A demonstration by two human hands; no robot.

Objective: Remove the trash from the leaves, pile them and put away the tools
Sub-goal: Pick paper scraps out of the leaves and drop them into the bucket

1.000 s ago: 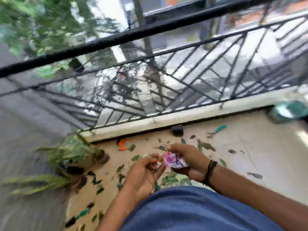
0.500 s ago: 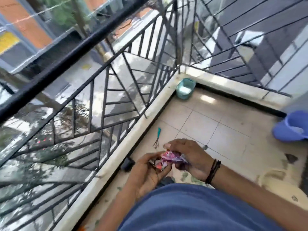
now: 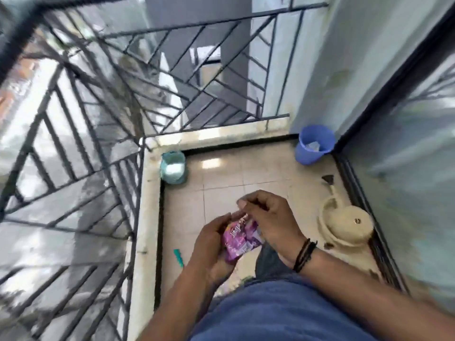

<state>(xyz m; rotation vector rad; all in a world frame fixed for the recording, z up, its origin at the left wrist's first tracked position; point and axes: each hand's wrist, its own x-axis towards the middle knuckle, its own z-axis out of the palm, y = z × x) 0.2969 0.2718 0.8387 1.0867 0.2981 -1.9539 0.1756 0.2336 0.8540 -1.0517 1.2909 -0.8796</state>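
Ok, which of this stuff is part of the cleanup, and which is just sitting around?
Job: pink wrapper, held in left hand and right hand; blue bin; teal-handled tool.
Lying about: teal container, beige watering can, railing.

A crumpled purple wrapper (image 3: 240,238) sits between both hands above the tiles.

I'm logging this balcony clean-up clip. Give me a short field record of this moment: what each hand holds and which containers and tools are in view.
left hand: holds the pink wrapper from the left
right hand: pinches the wrapper's top edge
blue bin: far corner by the wall, something pale inside
teal container: corner by the railing ledge
beige watering can: on the floor, right
teal tool handle: on the floor, left of the hands
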